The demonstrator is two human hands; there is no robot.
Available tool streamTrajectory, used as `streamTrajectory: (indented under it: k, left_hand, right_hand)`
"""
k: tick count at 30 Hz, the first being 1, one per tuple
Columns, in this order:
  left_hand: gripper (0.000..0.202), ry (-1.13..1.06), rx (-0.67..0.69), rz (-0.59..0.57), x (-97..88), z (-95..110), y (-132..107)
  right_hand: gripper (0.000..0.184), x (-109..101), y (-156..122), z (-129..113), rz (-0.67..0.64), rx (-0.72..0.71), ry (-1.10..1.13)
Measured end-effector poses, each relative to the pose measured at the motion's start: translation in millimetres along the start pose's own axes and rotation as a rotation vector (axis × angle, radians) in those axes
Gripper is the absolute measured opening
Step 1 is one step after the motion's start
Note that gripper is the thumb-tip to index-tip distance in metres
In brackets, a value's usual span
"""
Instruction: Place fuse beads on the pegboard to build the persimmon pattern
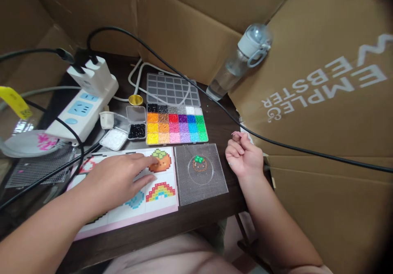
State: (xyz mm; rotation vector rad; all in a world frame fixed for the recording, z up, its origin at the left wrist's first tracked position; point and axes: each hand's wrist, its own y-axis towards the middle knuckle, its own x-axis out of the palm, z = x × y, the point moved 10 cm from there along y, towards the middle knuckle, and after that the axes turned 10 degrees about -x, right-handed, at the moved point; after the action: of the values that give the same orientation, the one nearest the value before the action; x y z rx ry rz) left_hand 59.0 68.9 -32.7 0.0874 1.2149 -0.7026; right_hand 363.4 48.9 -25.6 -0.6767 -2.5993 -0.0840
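My left hand (118,180) lies on a pattern sheet (159,206), index finger stretched out and touching the picture of an orange fruit (161,162); it holds nothing. My right hand (242,155) rests palm up on the table's right edge, fingers curled loosely, thumb and forefinger close together; whether anything small is pinched there I cannot make out. Between the hands lies a clear square pegboard (201,173) with a partly filled bead figure (199,163), green on top with a brown outline. Behind it stands an open bead box (175,123) with many coloured compartments.
A power strip (84,102) with plugs and cables sits at back left. Small open tubs of white beads (114,139) and black beads (136,130) stand beside the bead box. A water bottle (238,63) leans on cardboard walls. More pegboards (37,165) lie left. A black cable (276,141) crosses the right side.
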Motion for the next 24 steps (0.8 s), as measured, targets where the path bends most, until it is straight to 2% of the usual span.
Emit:
streamTrajectory:
  k: [3, 6, 12, 18, 24]
  left_hand:
    - [0.035, -0.023, 0.014, 0.004, -1.7, 1.2, -0.5]
    - [0.034, -0.038, 0.017, 0.006, -4.6, 2.4, -1.1]
    - [0.032, -0.015, -0.001, -0.018, -8.2, 6.1, -3.1]
    - [0.028, -0.047, 0.017, 0.003, -11.1, 8.1, -3.7]
    - [0.028, -0.023, 0.022, -0.014, -7.5, 7.1, -3.8]
  right_hand:
    - [0.024, 32.3, 22.5, 2.1, -0.074, -0.013, 0.040]
    - [0.022, 64.2, 40.0, 6.4, -0.148, -0.078, -0.049]
    - [0.021, 107.1, 45.4, 22.2, -0.212, -0.146, -0.146]
    - [0.019, 126.1, 40.0, 36.1, -0.294, -0.152, -0.174]
    - [0.016, 125.1, 42.4, 27.0, -0.300, -0.200, -0.165]
